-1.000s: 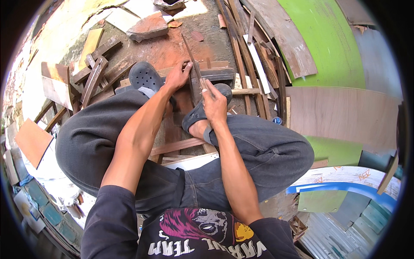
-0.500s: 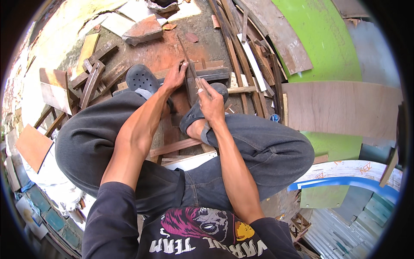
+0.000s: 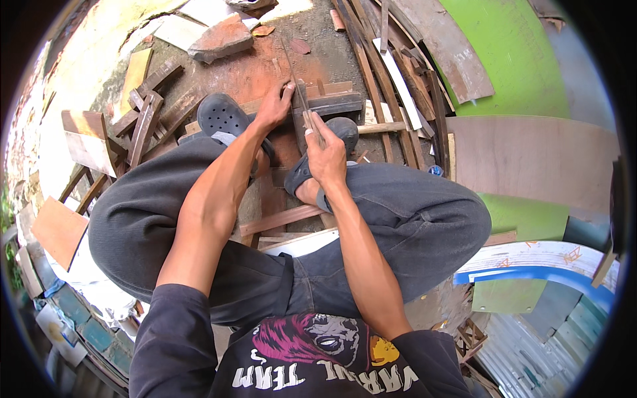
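Observation:
My right hand (image 3: 325, 151) is wrapped round the wooden handle of a handsaw (image 3: 292, 71), whose thin blade points away from me. Beyond my knees, my left hand (image 3: 273, 107) is closed on the edge of a dark wooden board (image 3: 298, 127) beside the blade. The saw runs along this board, close to the left fingertips. Under it lie crosswise wooden strips (image 3: 335, 103) between my clogs. My left clog (image 3: 222, 116) and right clog (image 3: 344, 131) stand on either side of the work. Fingers of both hands are partly hidden.
Offcuts (image 3: 144, 126) lie heaped at the left, with a broken brick chunk (image 3: 221, 41) at the back. Long wooden battens (image 3: 375, 73) stretch away at the right, near a brown plywood sheet (image 3: 531, 156) and a green panel (image 3: 511, 53). A wooden strip (image 3: 282, 219) lies below my hands.
My right hand has drawn the saw slightly back toward me. The left hand keeps its hold on the board. The whole view has shifted a little.

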The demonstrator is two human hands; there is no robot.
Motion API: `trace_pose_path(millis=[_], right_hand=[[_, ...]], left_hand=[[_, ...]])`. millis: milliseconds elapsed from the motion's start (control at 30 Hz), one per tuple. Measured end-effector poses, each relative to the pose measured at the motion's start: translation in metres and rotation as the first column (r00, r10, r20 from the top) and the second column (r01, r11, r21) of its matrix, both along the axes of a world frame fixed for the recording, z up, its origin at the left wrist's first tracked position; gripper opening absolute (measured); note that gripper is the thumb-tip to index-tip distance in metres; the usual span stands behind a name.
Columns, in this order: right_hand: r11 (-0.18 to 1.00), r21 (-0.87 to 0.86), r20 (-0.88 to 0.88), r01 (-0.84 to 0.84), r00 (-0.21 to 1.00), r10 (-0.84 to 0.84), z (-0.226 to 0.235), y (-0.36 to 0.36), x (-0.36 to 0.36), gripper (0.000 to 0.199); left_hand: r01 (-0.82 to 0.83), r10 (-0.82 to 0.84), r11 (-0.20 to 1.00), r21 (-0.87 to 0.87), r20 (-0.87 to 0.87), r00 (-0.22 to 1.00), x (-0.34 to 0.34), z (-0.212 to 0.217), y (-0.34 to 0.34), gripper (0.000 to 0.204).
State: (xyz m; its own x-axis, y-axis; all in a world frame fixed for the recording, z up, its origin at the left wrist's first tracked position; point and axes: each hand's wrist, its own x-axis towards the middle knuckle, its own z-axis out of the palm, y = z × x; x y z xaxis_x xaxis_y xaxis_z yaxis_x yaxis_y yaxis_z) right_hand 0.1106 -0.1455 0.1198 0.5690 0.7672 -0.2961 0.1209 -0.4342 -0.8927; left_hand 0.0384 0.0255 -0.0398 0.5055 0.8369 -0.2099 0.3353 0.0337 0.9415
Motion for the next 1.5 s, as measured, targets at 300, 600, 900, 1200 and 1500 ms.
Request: trace_pose_path(millis=[300, 600, 900, 1200, 1500], right_hand=[[0.997, -0.044, -0.030, 0.058, 0.998, -0.059, 0.009, -0.012, 0.012, 0.045], [0.996, -0.077, -0.048, 0.043, 0.998, -0.047, 0.060, -0.064, -0.003, 0.043], [0.998, -0.015, 0.038, 0.066, 0.997, -0.066, 0.006, 0.041, 0.016, 0.042], [0.996, 0.074, 0.128, 0.041, 0.990, -0.050, 0.005, 0.025, 0.004, 0.039], [0.999, 0.015, 0.084, -0.029, 0.996, 0.028, 0.062, -0.051, -0.032, 0.042]], left_hand=[[-0.029, 0.024, 0.987, 0.156, 0.033, 0.999, 0.006, 0.050, -0.010, 0.031], [-0.087, 0.098, 0.967, 0.238, -0.033, 0.995, -0.002, 0.050, -0.005, 0.022], [-0.099, 0.113, 0.948, 0.301, -0.028, 0.993, 0.004, 0.036, -0.005, 0.019], [-0.114, 0.124, 0.969, 0.219, -0.033, 0.992, 0.001, 0.040, -0.001, 0.027], [-0.135, 0.147, 0.966, 0.221, -0.039, 0.988, -0.011, 0.030, -0.001, 0.025]])
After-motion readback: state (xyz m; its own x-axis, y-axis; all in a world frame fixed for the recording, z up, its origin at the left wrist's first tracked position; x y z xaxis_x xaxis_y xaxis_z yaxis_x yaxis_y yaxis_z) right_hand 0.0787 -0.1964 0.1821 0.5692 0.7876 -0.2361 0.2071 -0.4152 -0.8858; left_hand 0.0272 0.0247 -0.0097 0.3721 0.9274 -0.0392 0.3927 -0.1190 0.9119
